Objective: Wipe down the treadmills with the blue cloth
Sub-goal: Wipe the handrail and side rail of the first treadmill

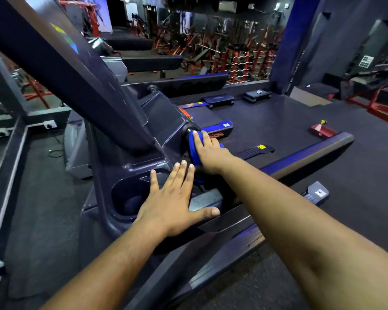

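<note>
From the head view, a dark treadmill (126, 139) console fills the left and centre of the frame, its slanted upright running from the upper left down toward the middle. The left hand (173, 198) lies released, fingers straight and spread, palm pressed flat on the console's edge just right of a round cup holder (130, 195) in the lower centre. The thumb points right along a grey strip.

Just above and to the right, at the centre of the frame, the right hand (211, 153) grasps the blue cloth (194, 151), fingers curled over it where it wraps the treadmill's handlebar stub. The cloth shows as a blue band under the fingers, with a little more blue below the wrist.

To the right of the arms, the treadmill's side rail (311, 151) stretches toward the right, and beyond it lies a dark floor (300, 113) with low step platforms (218, 100) in the upper centre. Red weight racks (240, 59) crowd the top of the frame.
</note>
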Demonstrator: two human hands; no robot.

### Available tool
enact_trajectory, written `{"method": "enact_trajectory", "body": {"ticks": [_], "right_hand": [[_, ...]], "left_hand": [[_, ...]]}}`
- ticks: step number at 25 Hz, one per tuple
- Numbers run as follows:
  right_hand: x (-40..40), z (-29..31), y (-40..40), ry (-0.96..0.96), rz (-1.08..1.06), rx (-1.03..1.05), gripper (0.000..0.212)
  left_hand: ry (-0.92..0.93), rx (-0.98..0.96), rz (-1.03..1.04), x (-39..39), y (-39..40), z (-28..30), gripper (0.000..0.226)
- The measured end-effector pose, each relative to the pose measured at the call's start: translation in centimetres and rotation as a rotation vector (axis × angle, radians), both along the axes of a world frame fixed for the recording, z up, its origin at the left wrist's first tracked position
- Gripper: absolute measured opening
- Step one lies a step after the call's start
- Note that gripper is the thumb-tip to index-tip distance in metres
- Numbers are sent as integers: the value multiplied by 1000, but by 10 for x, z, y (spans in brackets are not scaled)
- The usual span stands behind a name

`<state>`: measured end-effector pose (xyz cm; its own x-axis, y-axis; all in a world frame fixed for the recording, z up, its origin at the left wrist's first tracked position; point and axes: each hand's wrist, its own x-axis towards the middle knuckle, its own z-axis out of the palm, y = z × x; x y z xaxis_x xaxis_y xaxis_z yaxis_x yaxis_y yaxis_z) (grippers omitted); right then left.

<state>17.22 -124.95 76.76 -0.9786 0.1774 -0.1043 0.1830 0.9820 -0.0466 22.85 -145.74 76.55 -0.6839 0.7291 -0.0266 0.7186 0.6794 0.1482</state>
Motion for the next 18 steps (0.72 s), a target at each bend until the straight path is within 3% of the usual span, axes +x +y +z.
{"method": "enact_trajectory", "body": {"ticks": [5,10,18], "right_hand": [[18,0,46,-68,131,-163,112],[-15,-6,20,61,148,17,106],[12,-6,43,-27,170,-67,105]], "left_hand": [[27,-18,53,1,0,0,120],[-26,-60,96,0,8,2,118],[3,-40,150,4,5,0,122]]}}
